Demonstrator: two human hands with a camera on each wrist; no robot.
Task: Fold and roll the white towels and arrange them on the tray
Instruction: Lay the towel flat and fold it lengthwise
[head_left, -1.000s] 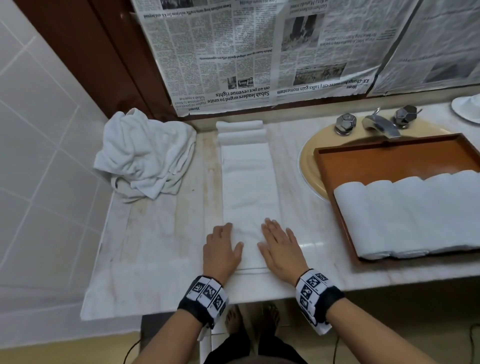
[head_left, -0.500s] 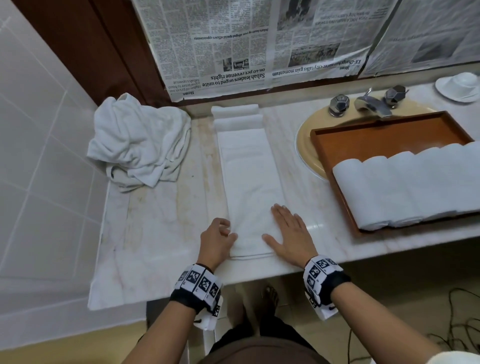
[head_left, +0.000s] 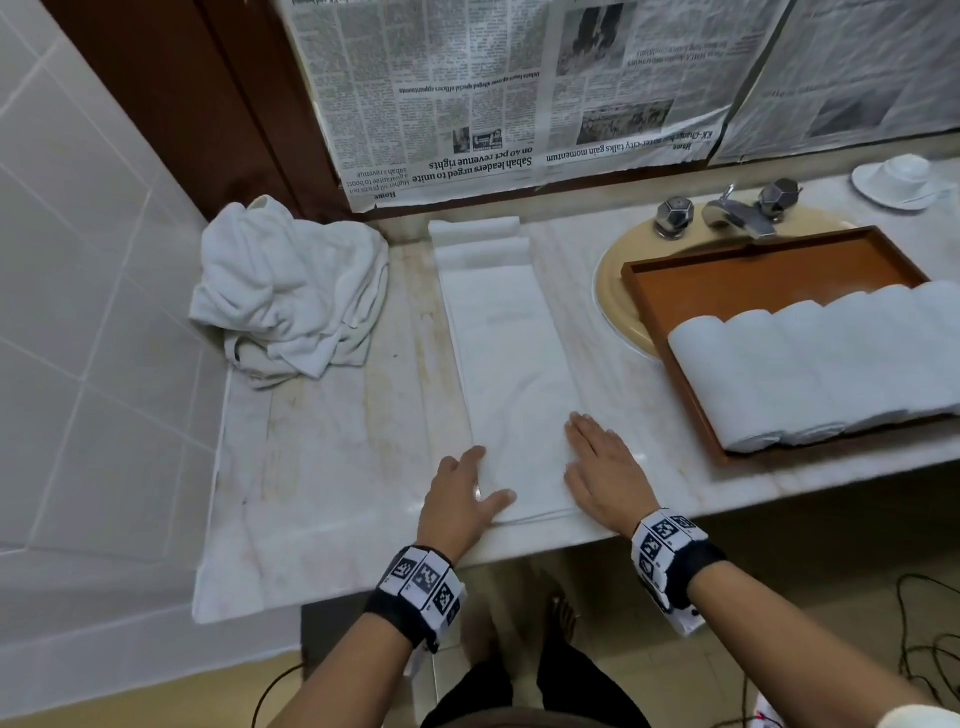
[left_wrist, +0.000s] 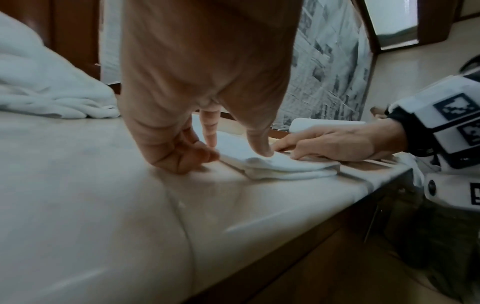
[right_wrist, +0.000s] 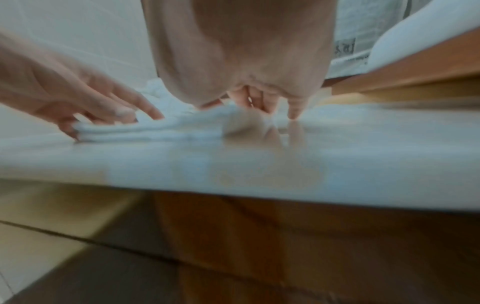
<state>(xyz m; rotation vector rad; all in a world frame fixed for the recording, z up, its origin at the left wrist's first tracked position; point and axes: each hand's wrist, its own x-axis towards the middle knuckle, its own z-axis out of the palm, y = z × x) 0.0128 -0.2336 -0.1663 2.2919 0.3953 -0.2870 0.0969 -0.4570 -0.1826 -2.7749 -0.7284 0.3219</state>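
A white towel folded into a long narrow strip (head_left: 511, 374) lies lengthwise on the marble counter (head_left: 332, 467). My left hand (head_left: 467, 499) is at its near left corner, thumb and forefinger on top (left_wrist: 259, 144), the other fingers (left_wrist: 179, 158) curled against the towel's left edge. Flat, with straight fingers, my right hand (head_left: 602, 467) presses on the near right edge (right_wrist: 293, 111), partly on the counter. Several rolled white towels (head_left: 831, 364) lie side by side in the brown tray (head_left: 769, 265) at the right. A heap of crumpled white towels (head_left: 291, 296) sits at the back left.
The tray rests over a yellow sink (head_left: 613, 291) with a chrome faucet (head_left: 737, 213) behind it. A white cup on a saucer (head_left: 904, 182) stands at the far right. Newspaper (head_left: 519, 93) covers the back wall, white tiles (head_left: 93, 260) the left.
Both hands lay flat on the towel's near end. The left has shifted to the left corner and curled its fingers; the right has slid out to the right edge.
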